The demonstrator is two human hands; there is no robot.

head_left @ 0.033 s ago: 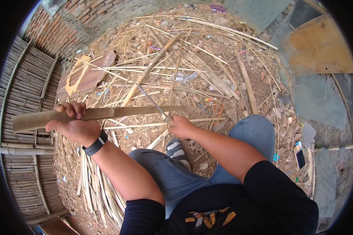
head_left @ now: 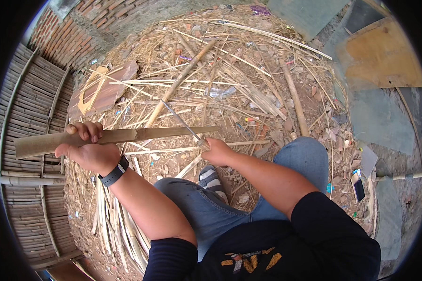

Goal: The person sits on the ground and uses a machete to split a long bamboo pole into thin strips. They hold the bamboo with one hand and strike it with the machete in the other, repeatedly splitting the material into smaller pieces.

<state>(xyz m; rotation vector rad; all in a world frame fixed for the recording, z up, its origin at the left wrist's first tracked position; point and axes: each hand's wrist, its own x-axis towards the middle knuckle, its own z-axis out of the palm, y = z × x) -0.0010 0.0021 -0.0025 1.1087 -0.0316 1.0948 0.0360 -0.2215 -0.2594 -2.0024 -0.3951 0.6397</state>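
Observation:
My left hand (head_left: 93, 154) is closed round a split bamboo piece (head_left: 126, 136), broad at its left end and tapering to a thin strip on the right. The piece is held roughly level above the ground. My right hand (head_left: 217, 152) grips the handle of a long, thin-bladed knife (head_left: 179, 117). Its blade points up and to the left, crossing the bamboo near the narrow end. Whether the edge touches the bamboo I cannot tell. A dark watch (head_left: 114, 173) is on my left wrist.
Split bamboo strips (head_left: 115, 220) lie bundled by my left side. Bamboo poles (head_left: 182, 79), straw and rubble cover the ground ahead. A brown board (head_left: 122, 84) lies at the far left, beside a bamboo slat wall (head_left: 26, 112). Grey sheets (head_left: 382, 117) and a phone (head_left: 358, 187) are at right.

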